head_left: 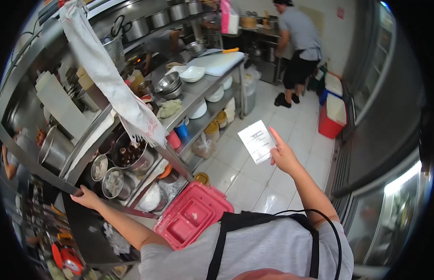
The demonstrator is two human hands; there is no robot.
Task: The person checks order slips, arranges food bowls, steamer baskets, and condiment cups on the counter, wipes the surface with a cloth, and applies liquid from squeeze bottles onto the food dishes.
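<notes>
A white printed slip of paper [256, 142] is held by its right edge in my right hand [283, 153], with the index finger stretched out along it. At the left, my left hand [87, 198] rests on the metal edge of the shelf unit [53, 179], its fingers partly hidden at the rim. Metal pots of food, one with dark pieces [128, 155] and one with pale pieces [114, 182], stand just beyond that hand. Below them lies a pink plastic lid or tray [189, 215], near my body.
A person [301, 32] stands bent at the back counter. Along the right wall are glass-door fridges [385, 219] and a red cooler box [332, 119]. A white towel [109, 79] hangs over the shelf. A knife [224, 50] lies on the cutting board [217, 63].
</notes>
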